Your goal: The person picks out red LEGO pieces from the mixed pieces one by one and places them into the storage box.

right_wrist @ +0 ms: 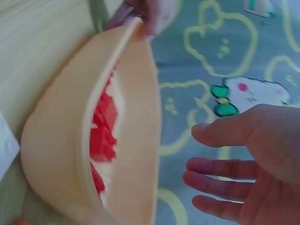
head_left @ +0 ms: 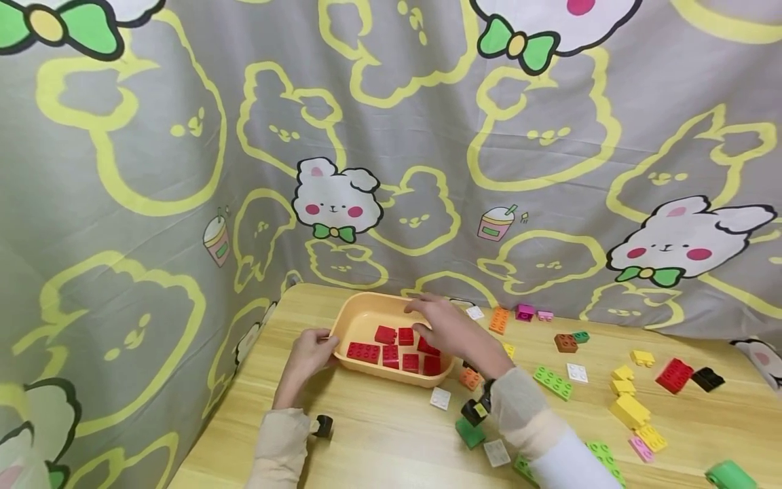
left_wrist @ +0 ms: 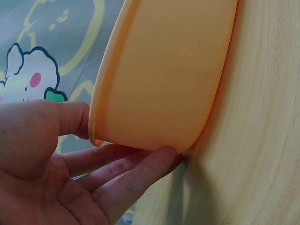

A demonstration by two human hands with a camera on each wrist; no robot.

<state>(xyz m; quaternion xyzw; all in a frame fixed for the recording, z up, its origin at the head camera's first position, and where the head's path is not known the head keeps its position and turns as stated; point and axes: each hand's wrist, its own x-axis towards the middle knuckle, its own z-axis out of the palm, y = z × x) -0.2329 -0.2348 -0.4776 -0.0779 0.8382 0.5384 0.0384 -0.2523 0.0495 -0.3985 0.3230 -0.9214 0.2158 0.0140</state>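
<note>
A light orange plastic tray [head_left: 373, 371] stands on the wooden table with several red toy bricks [head_left: 363, 351] inside. My left hand [head_left: 310, 353] holds its left end: the thumb lies on the rim and the fingers rest against the outer wall, as the left wrist view shows on the tray [left_wrist: 164, 70]. Above the tray's right end hovers my right hand [head_left: 449, 328], holding nothing. In the right wrist view the right hand's fingers [right_wrist: 220, 185] are spread and apart from the tray [right_wrist: 56, 126]; red bricks [right_wrist: 103, 140] show past its rim.
Loose bricks lie right of the tray, among them a white brick [head_left: 440, 398], an orange brick [head_left: 470, 377], a light green brick [head_left: 552, 382], yellow bricks [head_left: 631, 411] and a red brick [head_left: 675, 375]. A patterned curtain [head_left: 427, 204] hangs behind and left of the table [head_left: 366, 435].
</note>
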